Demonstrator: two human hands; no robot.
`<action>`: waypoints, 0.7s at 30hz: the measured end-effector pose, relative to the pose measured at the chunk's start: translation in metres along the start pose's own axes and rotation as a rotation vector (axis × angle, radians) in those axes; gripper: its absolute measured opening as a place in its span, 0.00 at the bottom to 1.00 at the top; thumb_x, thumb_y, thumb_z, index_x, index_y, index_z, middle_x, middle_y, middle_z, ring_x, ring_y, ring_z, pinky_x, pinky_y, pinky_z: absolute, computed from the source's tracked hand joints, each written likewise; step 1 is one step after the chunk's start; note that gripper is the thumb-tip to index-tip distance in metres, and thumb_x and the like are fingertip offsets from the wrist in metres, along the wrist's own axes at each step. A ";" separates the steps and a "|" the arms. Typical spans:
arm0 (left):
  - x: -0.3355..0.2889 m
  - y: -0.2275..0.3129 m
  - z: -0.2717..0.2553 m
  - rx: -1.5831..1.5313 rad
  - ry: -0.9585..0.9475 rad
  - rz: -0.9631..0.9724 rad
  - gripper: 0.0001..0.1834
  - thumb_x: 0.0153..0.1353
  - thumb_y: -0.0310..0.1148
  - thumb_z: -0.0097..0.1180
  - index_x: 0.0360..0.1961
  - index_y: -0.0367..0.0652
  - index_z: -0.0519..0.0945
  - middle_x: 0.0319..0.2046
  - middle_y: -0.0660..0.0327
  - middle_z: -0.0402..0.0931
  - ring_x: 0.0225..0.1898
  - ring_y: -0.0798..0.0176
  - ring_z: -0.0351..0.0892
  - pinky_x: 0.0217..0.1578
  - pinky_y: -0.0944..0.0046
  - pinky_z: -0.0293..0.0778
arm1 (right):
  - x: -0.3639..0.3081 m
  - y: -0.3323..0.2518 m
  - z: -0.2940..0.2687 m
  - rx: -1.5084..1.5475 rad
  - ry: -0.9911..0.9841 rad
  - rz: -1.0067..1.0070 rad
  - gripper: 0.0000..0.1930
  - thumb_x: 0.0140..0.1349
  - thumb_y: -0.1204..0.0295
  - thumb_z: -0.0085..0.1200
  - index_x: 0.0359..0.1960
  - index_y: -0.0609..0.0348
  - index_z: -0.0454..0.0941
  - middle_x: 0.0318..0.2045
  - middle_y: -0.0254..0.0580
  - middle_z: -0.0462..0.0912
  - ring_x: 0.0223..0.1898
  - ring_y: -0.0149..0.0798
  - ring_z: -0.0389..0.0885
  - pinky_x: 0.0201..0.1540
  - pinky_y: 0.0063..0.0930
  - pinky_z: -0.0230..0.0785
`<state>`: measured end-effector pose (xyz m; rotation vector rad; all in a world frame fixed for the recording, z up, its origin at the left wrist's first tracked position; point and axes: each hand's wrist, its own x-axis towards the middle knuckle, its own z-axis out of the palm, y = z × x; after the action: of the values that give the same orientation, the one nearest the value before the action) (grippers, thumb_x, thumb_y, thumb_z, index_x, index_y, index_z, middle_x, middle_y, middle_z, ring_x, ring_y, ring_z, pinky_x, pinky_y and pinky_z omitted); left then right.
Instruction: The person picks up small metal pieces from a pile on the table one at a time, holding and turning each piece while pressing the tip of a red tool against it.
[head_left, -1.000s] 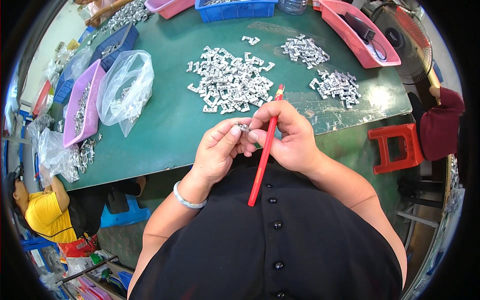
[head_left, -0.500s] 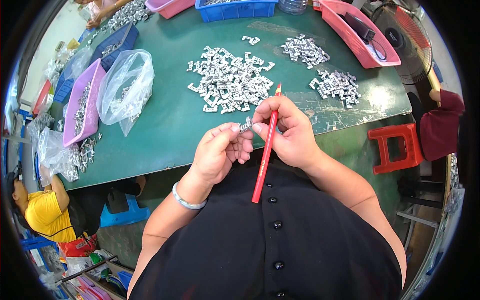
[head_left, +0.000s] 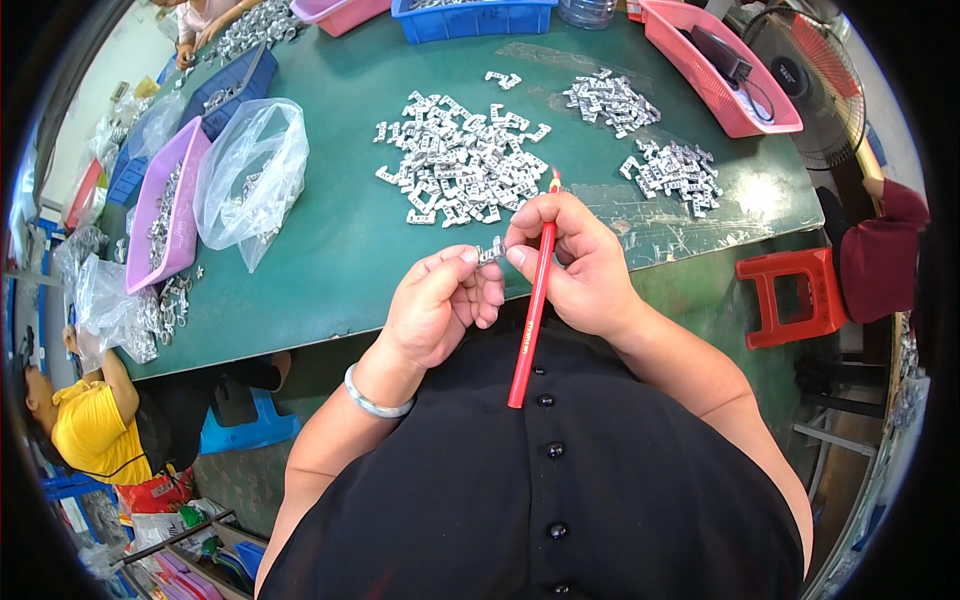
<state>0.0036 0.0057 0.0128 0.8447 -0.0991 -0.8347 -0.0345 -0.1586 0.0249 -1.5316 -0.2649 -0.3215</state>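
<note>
Between both hands, over the near edge of the green table, is a small silvery metal part (head_left: pixel 490 252) with notches. My left hand (head_left: pixel 437 300) pinches its left end between thumb and fingers. My right hand (head_left: pixel 575 262) touches its right end with thumb and fingertip, and holds a red pencil (head_left: pixel 532 325) slanting through the grip, tip pointing away from me. Beyond the hands lies a large pile of similar metal parts (head_left: pixel 460 160). Two smaller piles sit to its right, a far one (head_left: pixel 612 102) and a nearer one (head_left: pixel 674 178).
On the green table (head_left: pixel 340 250) stand a pink basket (head_left: pixel 715 90), a blue bin (head_left: pixel 474 22), a lilac basket (head_left: pixel 170 215) and a clear plastic bag (head_left: pixel 250 170). A red stool (head_left: pixel 790 295) and a fan (head_left: pixel 805 85) are right. A person in yellow (head_left: pixel 95 425) sits at left.
The red pencil has tilted slightly in my right hand. My hands and the metal part stay nearly in place. The person in yellow has shifted a little.
</note>
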 end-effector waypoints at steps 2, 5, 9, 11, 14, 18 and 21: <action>0.000 0.000 -0.002 -0.027 -0.012 -0.005 0.13 0.62 0.34 0.40 0.28 0.37 0.74 0.20 0.59 0.74 0.18 0.67 0.71 0.21 0.71 0.68 | 0.000 0.000 0.000 -0.006 -0.002 -0.001 0.11 0.52 0.83 0.50 0.37 0.62 0.68 0.30 0.34 0.70 0.33 0.25 0.70 0.36 0.19 0.65; -0.001 0.002 -0.004 -0.029 0.013 0.000 0.14 0.62 0.35 0.40 0.28 0.37 0.74 0.20 0.59 0.74 0.18 0.66 0.71 0.21 0.71 0.68 | 0.001 0.001 0.001 0.030 -0.011 0.003 0.10 0.52 0.83 0.50 0.37 0.62 0.68 0.30 0.34 0.71 0.32 0.25 0.70 0.36 0.19 0.66; 0.001 0.018 -0.004 0.023 0.146 0.108 0.13 0.62 0.35 0.40 0.29 0.37 0.74 0.20 0.59 0.74 0.18 0.66 0.71 0.21 0.70 0.67 | -0.001 -0.001 -0.003 -0.025 0.011 0.046 0.10 0.52 0.83 0.50 0.36 0.61 0.67 0.29 0.33 0.72 0.32 0.26 0.71 0.37 0.20 0.66; 0.006 0.035 -0.014 -0.017 0.237 0.254 0.12 0.61 0.34 0.41 0.32 0.36 0.73 0.22 0.60 0.73 0.20 0.67 0.70 0.22 0.70 0.67 | -0.002 -0.001 -0.006 -0.043 0.019 0.052 0.10 0.52 0.83 0.50 0.36 0.60 0.67 0.29 0.34 0.72 0.32 0.26 0.72 0.37 0.21 0.66; 0.011 0.072 -0.034 -0.117 0.404 0.486 0.12 0.61 0.34 0.40 0.33 0.37 0.73 0.24 0.61 0.72 0.24 0.68 0.70 0.25 0.70 0.67 | -0.004 -0.003 -0.010 -0.027 0.013 0.083 0.10 0.52 0.84 0.50 0.36 0.61 0.67 0.28 0.34 0.72 0.32 0.25 0.71 0.37 0.20 0.66; 0.006 0.123 -0.071 -0.120 0.517 0.747 0.14 0.62 0.35 0.39 0.39 0.35 0.70 0.30 0.59 0.72 0.29 0.67 0.70 0.29 0.69 0.69 | -0.005 -0.003 -0.010 -0.016 -0.006 0.084 0.10 0.53 0.84 0.49 0.36 0.61 0.67 0.28 0.34 0.72 0.31 0.25 0.71 0.36 0.20 0.65; 0.008 0.133 -0.064 -0.095 0.586 0.767 0.16 0.62 0.36 0.39 0.44 0.33 0.68 0.35 0.55 0.71 0.32 0.65 0.70 0.31 0.69 0.69 | -0.003 -0.001 -0.012 -0.011 0.005 0.079 0.10 0.53 0.84 0.49 0.36 0.60 0.67 0.28 0.34 0.72 0.32 0.25 0.70 0.36 0.20 0.65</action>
<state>0.1150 0.0898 0.0601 0.8416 0.1302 0.1387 -0.0384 -0.1707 0.0244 -1.5477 -0.1988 -0.2643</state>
